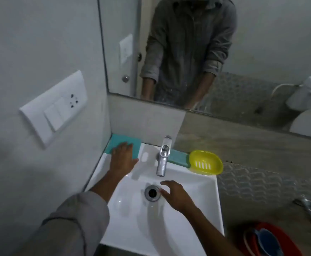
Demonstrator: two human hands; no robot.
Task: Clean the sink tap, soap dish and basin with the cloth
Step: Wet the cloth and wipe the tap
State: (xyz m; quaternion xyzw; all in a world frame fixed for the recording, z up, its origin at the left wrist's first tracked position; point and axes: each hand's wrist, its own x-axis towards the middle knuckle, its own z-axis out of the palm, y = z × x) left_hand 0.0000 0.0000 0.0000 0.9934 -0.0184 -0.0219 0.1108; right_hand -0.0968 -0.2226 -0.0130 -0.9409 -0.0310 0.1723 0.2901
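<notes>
1. Cloth [126, 145], teal, lies on the basin's [202, 183] back-left corner under the flat left hand [122, 158], fingers straight.
2. Right hand [176, 195] hovers beside the drain [152, 193], fingers loosely spread, holding nothing.
3. Tap [163, 157] stands between the cloth and the yellow soap dish [205, 162].
4. Mirror [243, 52] hangs behind; red bucket [287, 244] sits low right.

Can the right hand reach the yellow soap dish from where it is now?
Probably yes. The right hand hovers open over the basin beside the drain; the soap dish sits on the back right ledge, with nothing between them.
</notes>
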